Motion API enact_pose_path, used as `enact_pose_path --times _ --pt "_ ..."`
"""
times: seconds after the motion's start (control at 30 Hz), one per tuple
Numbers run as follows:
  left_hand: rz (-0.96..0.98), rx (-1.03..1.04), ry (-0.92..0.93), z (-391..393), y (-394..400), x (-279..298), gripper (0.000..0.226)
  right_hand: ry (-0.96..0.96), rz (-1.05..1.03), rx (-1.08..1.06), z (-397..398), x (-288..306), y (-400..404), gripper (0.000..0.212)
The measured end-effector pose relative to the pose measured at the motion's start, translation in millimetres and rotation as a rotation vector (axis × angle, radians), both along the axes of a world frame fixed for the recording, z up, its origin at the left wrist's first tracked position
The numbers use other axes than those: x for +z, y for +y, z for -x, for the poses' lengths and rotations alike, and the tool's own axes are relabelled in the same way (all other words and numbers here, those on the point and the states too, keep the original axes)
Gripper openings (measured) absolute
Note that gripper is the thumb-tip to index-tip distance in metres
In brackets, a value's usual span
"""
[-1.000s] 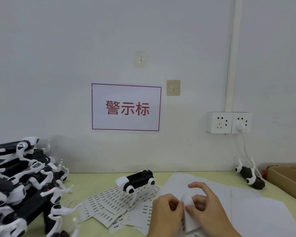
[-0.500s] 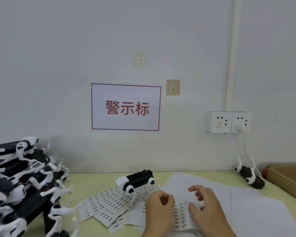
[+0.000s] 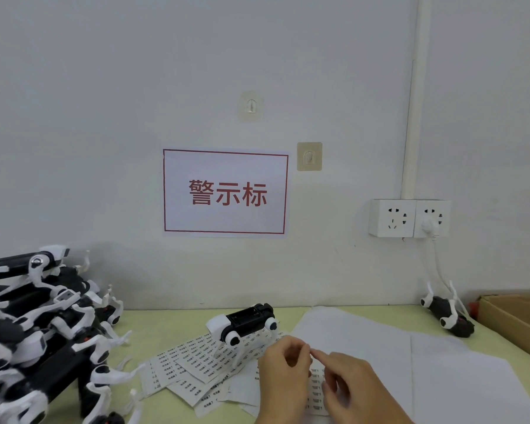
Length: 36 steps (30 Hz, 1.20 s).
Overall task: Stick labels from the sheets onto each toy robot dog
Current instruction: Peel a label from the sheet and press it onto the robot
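Step in hand: judged from the pose, the person is peeling a label off a label sheet point(image 3: 317, 390) that lies on the tabletop point(image 3: 172, 324) under both hands.
Left hand point(image 3: 283, 374): fingers curled, fingertips meeting the right hand's just above the sheet; its grip looks pinched together, but whether a label sits in it is too small to tell.
Right hand point(image 3: 354, 385): forefinger stretched toward the left hand's fingertips, the other fingers curled over the sheet; grip on anything cannot be told.
Next move: likely calls for lifting the label free without creasing it, then carrying it to the standing toy robot dog point(image 3: 242, 325) just beyond the hands and pressing it flat on the body.
Dogs, counted: one standing on the sheets at centre; one lying on its side point(image 3: 447, 315) at the far right near the cardboard box point(image 3: 520, 319); a heap of dogs point(image 3: 37, 328) at the left, tangled, too many to count.
Label sheets, counted: several overlapping printed sheets point(image 3: 193, 362) fanned out left of the hands, exact number unclear; about two large plain white sheets point(image 3: 441, 371) to the right.
Wall: one red-bordered sign point(image 3: 225, 192), two adhesive hooks, two sockets point(image 3: 409, 218) with one plug in.
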<state>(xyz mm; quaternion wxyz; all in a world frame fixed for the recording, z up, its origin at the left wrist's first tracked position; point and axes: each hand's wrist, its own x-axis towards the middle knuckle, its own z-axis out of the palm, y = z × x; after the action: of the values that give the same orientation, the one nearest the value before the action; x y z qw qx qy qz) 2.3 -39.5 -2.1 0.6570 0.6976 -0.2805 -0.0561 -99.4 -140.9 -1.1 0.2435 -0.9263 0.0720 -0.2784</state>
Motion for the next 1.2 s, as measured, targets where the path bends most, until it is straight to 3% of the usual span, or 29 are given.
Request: enact_pose_path --times 0.13,0.27,0.43,0.73,1.03,1.2 --pt "0.025 -0.041 0.021 1.8 2.4 2.3 0.025 -0.011 -0.041 -0.013 0.5 2.7 3.4 0.057" --pt "-0.002 -0.056 0.017 3.0 2.4 3.4 0.022 -0.151 -0.254 -0.04 3.2 2.4 -1.1 0.055" --pt "-0.085 -0.15 0.018 4.0 1.4 5.1 0.023 -0.119 -0.427 -0.004 4.3 6.4 -6.6 0.056" --pt "-0.05 -0.152 0.038 3.1 0.7 5.4 0.014 -0.149 -0.46 -0.018 3.2 8.7 -6.8 0.058" --pt "-0.124 -0.105 -0.092 2.0 -2.3 0.1 0.024 -0.175 -0.49 -0.191 2.0 5.5 -10.8 0.024" --pt "-0.153 -0.137 -0.172 3.6 -3.0 -0.3 0.023 -0.173 -0.48 -0.168 0.0 6.6 -8.6 0.018"
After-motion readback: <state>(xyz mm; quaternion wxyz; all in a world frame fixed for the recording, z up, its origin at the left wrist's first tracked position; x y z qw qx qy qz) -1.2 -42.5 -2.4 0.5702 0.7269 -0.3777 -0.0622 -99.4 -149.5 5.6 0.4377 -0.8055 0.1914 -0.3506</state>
